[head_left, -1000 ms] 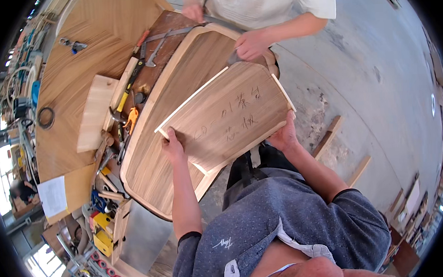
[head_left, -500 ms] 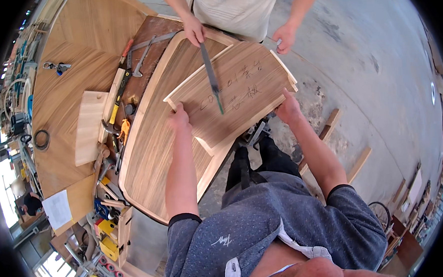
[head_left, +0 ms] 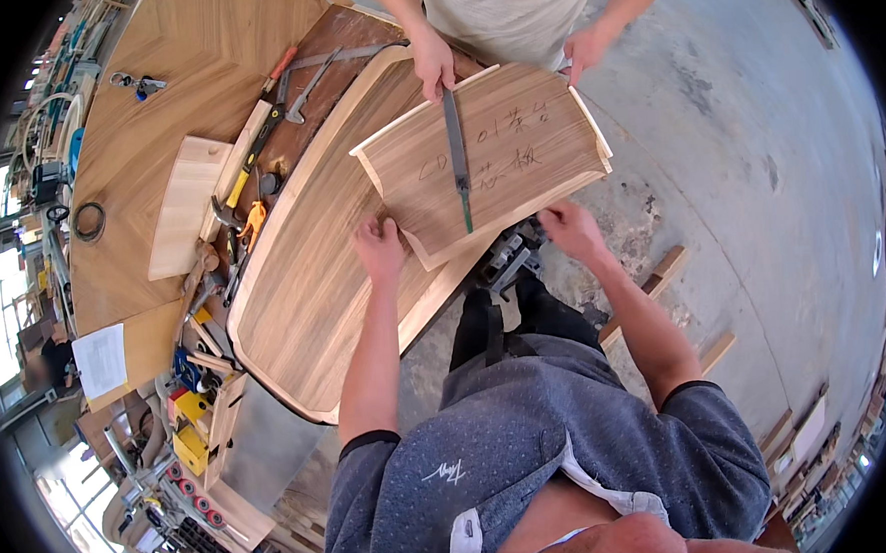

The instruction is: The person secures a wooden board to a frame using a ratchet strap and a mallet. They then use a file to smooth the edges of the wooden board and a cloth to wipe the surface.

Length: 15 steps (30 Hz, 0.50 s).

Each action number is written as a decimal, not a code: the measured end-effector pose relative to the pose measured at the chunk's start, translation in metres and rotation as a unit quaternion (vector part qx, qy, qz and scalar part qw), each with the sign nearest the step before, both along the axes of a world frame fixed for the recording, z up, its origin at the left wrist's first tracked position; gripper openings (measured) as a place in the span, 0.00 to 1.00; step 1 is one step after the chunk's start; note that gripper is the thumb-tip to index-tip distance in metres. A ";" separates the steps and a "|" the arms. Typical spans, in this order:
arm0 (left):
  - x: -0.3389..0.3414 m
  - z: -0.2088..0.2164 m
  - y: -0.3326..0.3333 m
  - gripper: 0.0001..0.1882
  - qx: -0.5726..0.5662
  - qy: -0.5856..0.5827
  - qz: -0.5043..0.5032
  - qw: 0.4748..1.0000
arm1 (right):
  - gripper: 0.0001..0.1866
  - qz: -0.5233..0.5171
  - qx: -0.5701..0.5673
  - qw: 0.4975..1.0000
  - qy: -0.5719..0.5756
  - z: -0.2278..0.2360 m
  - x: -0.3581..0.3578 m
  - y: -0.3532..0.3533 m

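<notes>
A brown wood-grain panel with pale edging strips and handwritten marks lies across a larger wooden panel with a curved, light border. My left hand is beside the small panel's near left corner, its fingers loosely curled with the thumb apart. My right hand is just off the panel's near right edge, half-curled and holding nothing. Opposite me, a co-worker's hand grips a flat grey file with a green end, laid over the small panel. The co-worker's other hand is at its far right corner.
Left of the work lie a hammer, an orange-handled tool, a pale board and a coil on a chevron-grained surface. A metal clamp is below the panel. Wood strips are on the floor at right.
Both my hands have let go of the small panel and drawn back toward me. The panel, file and co-worker appear farther right, as the whole view has shifted.
</notes>
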<state>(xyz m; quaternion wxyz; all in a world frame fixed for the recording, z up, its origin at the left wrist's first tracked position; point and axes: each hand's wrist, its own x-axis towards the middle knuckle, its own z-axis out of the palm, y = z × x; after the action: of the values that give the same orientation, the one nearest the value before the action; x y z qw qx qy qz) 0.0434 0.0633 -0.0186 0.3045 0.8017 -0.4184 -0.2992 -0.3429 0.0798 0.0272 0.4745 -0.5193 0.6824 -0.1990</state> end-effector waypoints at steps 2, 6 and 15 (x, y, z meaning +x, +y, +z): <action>0.001 -0.009 0.038 0.26 0.020 -0.012 -0.013 1.000 | 0.21 0.065 -0.063 0.995 0.052 0.017 0.046 -0.012; -0.028 0.000 0.072 0.26 -0.019 0.057 0.011 0.998 | 0.30 0.133 -0.087 0.968 0.196 0.033 0.119 -0.054; -0.034 0.035 0.053 0.26 -0.059 0.011 -0.068 0.996 | 0.25 0.098 -0.012 0.975 0.202 0.014 0.149 -0.083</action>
<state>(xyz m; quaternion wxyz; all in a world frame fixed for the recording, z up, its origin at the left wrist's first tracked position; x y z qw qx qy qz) 0.0096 0.1163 0.0166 0.3349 0.7484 -0.4860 -0.3026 -0.1943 -0.0032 0.0409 0.3381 -0.6183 0.7076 -0.0509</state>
